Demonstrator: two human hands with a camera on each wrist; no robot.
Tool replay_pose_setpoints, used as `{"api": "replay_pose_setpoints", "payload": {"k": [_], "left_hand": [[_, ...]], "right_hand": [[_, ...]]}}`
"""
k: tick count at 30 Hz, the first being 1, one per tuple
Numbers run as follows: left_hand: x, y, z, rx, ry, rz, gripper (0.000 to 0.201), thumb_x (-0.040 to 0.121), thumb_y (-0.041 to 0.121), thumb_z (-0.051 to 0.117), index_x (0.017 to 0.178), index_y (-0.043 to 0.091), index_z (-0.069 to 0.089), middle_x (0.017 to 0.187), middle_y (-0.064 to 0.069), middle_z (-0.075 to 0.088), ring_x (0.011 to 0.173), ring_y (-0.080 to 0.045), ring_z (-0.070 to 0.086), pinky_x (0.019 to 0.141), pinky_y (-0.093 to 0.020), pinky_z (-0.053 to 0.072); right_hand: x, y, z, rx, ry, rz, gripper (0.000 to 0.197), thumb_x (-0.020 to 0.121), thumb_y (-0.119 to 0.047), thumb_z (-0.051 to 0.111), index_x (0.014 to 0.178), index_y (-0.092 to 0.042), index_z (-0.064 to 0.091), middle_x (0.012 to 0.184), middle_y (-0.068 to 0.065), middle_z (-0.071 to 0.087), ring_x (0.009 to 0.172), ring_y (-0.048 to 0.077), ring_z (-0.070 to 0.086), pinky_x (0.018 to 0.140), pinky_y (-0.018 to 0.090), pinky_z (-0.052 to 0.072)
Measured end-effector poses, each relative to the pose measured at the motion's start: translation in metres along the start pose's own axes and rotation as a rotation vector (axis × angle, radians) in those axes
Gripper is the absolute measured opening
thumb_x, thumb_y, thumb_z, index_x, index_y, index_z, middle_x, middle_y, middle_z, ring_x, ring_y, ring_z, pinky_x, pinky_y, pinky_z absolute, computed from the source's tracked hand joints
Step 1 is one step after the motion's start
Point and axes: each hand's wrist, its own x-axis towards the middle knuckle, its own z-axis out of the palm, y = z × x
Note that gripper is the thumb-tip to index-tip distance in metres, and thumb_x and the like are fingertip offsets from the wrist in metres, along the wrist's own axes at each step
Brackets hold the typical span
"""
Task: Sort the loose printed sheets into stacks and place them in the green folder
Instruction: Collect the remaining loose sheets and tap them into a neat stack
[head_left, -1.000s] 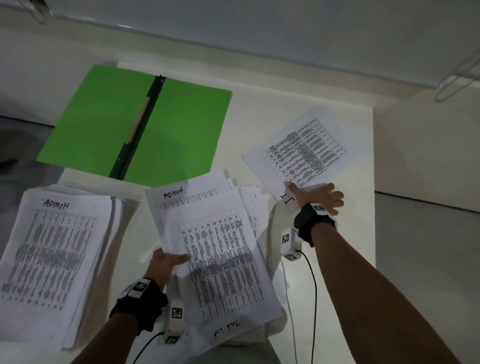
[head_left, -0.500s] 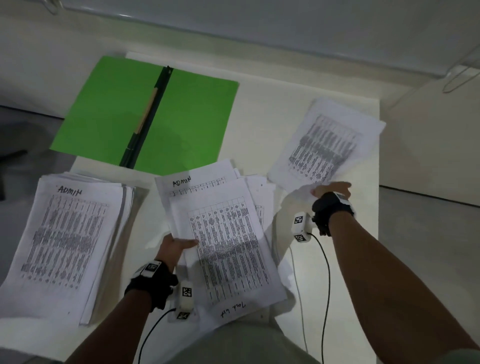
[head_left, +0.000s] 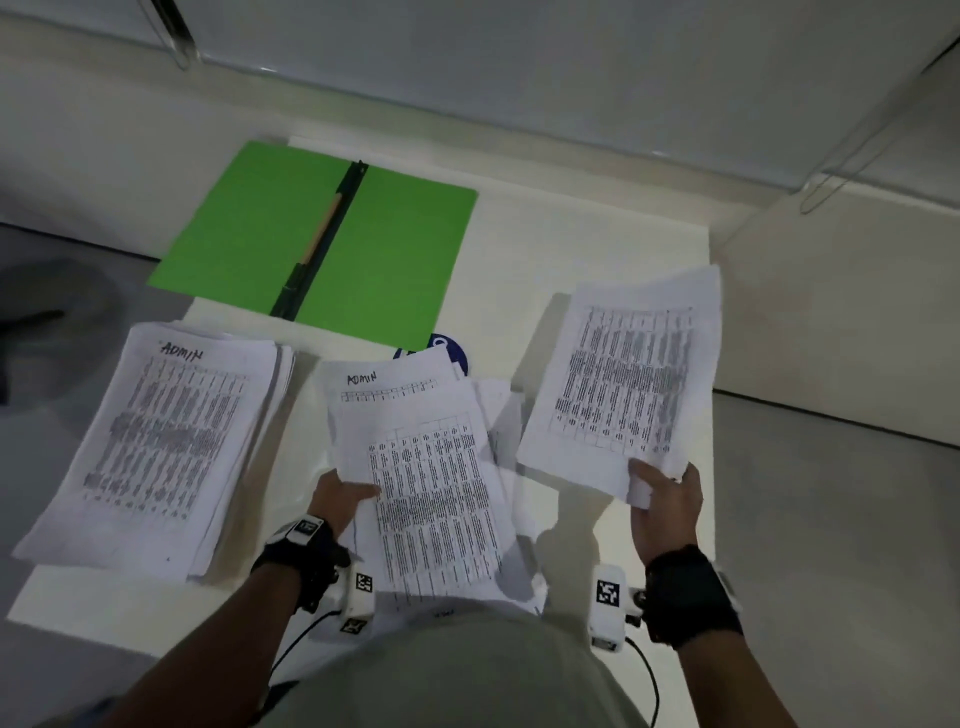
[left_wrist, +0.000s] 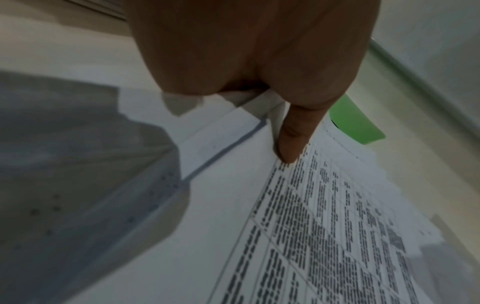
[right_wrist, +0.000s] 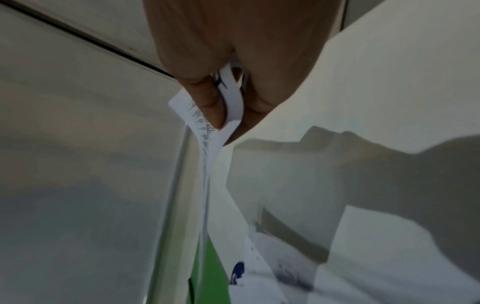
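White sorted stack headed ADMIN lies at 9 o'clock, overhanging the table edge. Green folder lies open at 11 o'clock, spine running near to far. Left hand grips the centre loose pile at its left edge, thumb on top. Right hand at 3 o'clock pinches a thin batch of sheets by the near edge, lifted, long axis pointing away. Right hand probably carries next; bare table lies beneath it, edge close on the right.
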Motion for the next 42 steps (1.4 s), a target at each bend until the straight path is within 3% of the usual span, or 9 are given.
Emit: {"api": "replay_pose_setpoints", "payload": {"k": [3, 7, 13, 16, 20, 27, 31, 38, 42], "left_hand": [[-0.017, 0.002, -0.004, 0.038, 0.053, -0.021, 0.073, 0.058, 0.020, 0.085, 0.119, -0.009, 0.055, 0.121, -0.015, 0.060, 0.113, -0.033, 0.056, 0.099, -0.038, 0.042], [-0.035, 0.008, 0.000, 0.026, 0.025, -0.001, 0.063, 0.069, 0.016, 0.081, 0.120, -0.009, 0.056, 0.123, -0.014, 0.060, 0.109, -0.032, 0.058, 0.097, -0.036, 0.043], [-0.057, 0.006, 0.008, -0.372, -0.220, -0.110, 0.098, 0.063, 0.087, 0.050, 0.141, 0.028, 0.044, 0.143, -0.005, 0.046, 0.131, -0.032, 0.047, 0.110, -0.053, 0.032], [-0.067, 0.006, 0.015, -0.317, -0.312, -0.067, 0.106, 0.049, 0.078, 0.072, 0.133, 0.016, 0.054, 0.137, -0.015, 0.054, 0.122, -0.035, 0.055, 0.106, -0.053, 0.038], [-0.063, 0.010, 0.019, 0.143, -0.056, -0.002, 0.072, 0.081, 0.019, 0.074, 0.134, -0.013, 0.037, 0.138, -0.025, 0.046, 0.115, -0.031, 0.051, 0.093, -0.035, 0.043], [-0.065, 0.050, -0.009, 0.196, -0.127, 0.407, 0.028, 0.081, 0.015, 0.074, 0.104, 0.001, 0.065, 0.101, -0.013, 0.072, 0.094, -0.026, 0.068, 0.091, -0.040, 0.053], [-0.096, 0.089, -0.028, 0.099, -0.191, 0.560, 0.015, 0.081, 0.015, 0.074, 0.091, 0.021, 0.064, 0.076, 0.021, 0.073, 0.082, 0.000, 0.067, 0.083, -0.029, 0.054], [-0.134, 0.146, -0.044, -0.221, -0.245, 0.775, 0.046, 0.074, 0.000, 0.076, 0.102, 0.032, 0.057, 0.086, 0.030, 0.071, 0.089, 0.012, 0.065, 0.076, -0.008, 0.050], [-0.127, 0.149, -0.054, -0.389, -0.177, 0.759, 0.073, 0.054, 0.019, 0.091, 0.118, 0.015, 0.056, 0.108, 0.008, 0.070, 0.106, -0.008, 0.065, 0.096, -0.030, 0.050]], "right_hand": [[-0.036, 0.012, 0.000, 0.012, -0.093, -0.021, 0.051, 0.082, 0.018, 0.058, 0.125, -0.007, 0.052, 0.116, 0.009, 0.067, 0.100, 0.025, 0.066, 0.086, 0.039, 0.057], [-0.055, 0.055, 0.001, -0.417, -0.210, 0.036, 0.051, 0.076, 0.014, 0.066, 0.120, -0.004, 0.047, 0.110, 0.020, 0.065, 0.091, 0.035, 0.066, 0.075, 0.046, 0.057], [-0.075, 0.123, -0.001, -1.133, -0.373, 0.164, 0.076, 0.078, -0.023, 0.078, 0.138, -0.004, 0.035, 0.126, 0.012, 0.051, 0.108, 0.025, 0.051, 0.091, 0.033, 0.046], [-0.081, 0.135, -0.001, -1.302, -0.471, 0.189, 0.091, 0.070, -0.033, 0.085, 0.142, -0.007, 0.036, 0.142, 0.011, 0.047, 0.127, 0.028, 0.048, 0.100, 0.030, 0.044], [-0.081, 0.126, 0.001, -1.476, -0.538, 0.157, 0.084, 0.073, -0.039, 0.082, 0.137, -0.005, 0.040, 0.137, 0.010, 0.050, 0.117, 0.023, 0.051, 0.083, 0.017, 0.046], [-0.044, 0.065, 0.015, -1.077, -0.260, -0.131, 0.079, 0.070, -0.039, 0.084, 0.134, -0.010, 0.047, 0.135, 0.008, 0.053, 0.120, 0.024, 0.053, 0.100, 0.035, 0.045], [-0.065, 0.011, 0.052, -0.597, -0.511, -0.087, 0.074, 0.061, -0.030, 0.088, 0.126, -0.010, 0.057, 0.121, -0.004, 0.065, 0.112, 0.014, 0.062, 0.105, 0.040, 0.045], [-0.126, -0.047, 0.101, -0.342, -0.666, -0.436, 0.051, 0.072, 0.014, 0.073, 0.117, -0.008, 0.061, 0.107, -0.003, 0.074, 0.102, 0.013, 0.069, 0.083, 0.028, 0.057], [-0.130, -0.041, 0.101, -0.371, -0.633, -0.540, 0.037, 0.065, -0.006, 0.084, 0.093, -0.028, 0.075, 0.101, -0.004, 0.076, 0.098, 0.019, 0.071, 0.087, 0.038, 0.057]]}}
